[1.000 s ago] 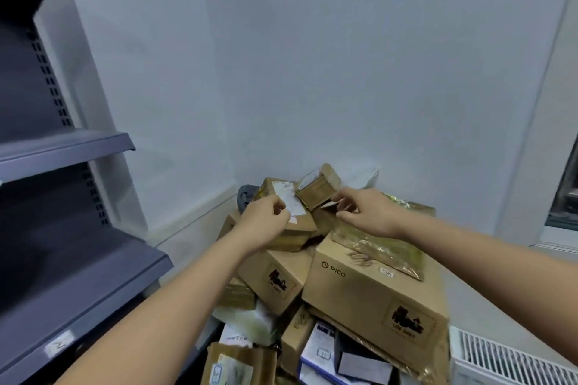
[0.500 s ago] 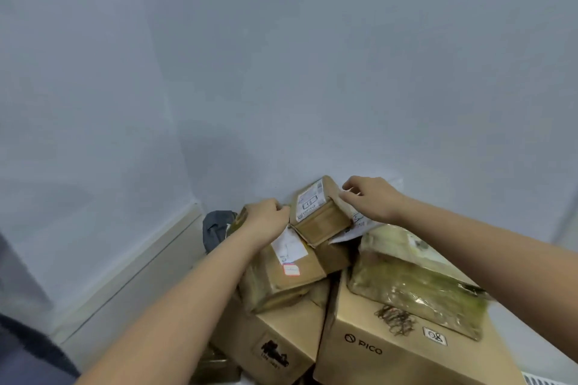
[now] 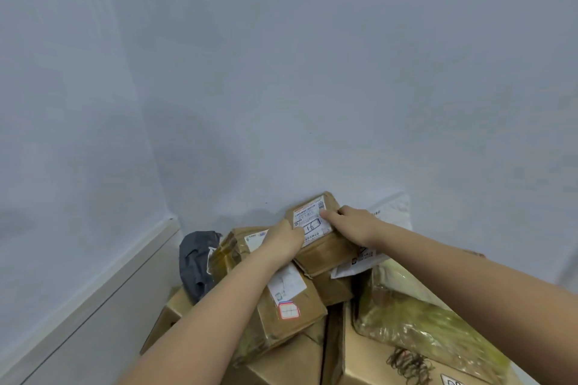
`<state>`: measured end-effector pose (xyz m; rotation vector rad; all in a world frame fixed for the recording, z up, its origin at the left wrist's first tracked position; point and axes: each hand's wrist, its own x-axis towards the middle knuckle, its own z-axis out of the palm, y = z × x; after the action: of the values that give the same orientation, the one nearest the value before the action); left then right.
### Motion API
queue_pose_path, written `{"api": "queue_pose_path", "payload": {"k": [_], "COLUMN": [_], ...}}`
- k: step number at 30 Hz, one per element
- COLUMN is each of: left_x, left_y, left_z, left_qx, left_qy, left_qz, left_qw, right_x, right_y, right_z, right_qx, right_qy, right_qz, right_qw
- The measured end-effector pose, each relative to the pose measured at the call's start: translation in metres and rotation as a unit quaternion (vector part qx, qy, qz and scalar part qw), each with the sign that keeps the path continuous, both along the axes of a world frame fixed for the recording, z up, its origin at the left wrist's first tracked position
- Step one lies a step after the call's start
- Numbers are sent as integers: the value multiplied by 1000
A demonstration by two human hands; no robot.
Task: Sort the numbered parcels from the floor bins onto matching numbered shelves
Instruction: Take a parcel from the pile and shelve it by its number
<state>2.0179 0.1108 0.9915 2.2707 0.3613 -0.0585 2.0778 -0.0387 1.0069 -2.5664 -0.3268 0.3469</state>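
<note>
A small brown cardboard parcel sits on top of the pile in the wall corner, tilted so its white label with a handwritten 16 faces me. My left hand holds its left edge, thumb on the label. My right hand grips its right side, fingers curled over the top. Under my left forearm lies a taped brown parcel with a white label and a red-edged sticker.
A large cardboard box fills the lower right, with a yellow-green plastic-wrapped packet on it. A white mailer leans on the wall behind the small parcel. A grey bag is wedged at the left by the baseboard.
The view has closed in on the pile and the grey shelving has left the frame. Both hands moved onto the small parcel and turned it so the label marked 16 faces up.
</note>
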Motion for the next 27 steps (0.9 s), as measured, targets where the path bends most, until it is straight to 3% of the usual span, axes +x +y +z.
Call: {"api": "queue_pose_path", "payload": {"k": [8,13,21,27], "left_x": [-8,-23,-76,-141], "left_y": [1,3,-5,-36], "left_z": [12,21,36,50], "left_qx": [-39,-14,-40,-53], "left_qy": [-90,-118,-147,-184], "left_qz": [41,57,77,168], "left_qw": [994,991,985,967], "right_x": [-17,-40,-71,-95], "right_y": [-7,-6,-4,-7], "right_z": [7,18,20,26], "right_qx": [126,192,300,337], "right_qy": [-1,-12,-20,-7], "right_qz": [-9,17,78,136], "right_qw": [992,981,951,932]}}
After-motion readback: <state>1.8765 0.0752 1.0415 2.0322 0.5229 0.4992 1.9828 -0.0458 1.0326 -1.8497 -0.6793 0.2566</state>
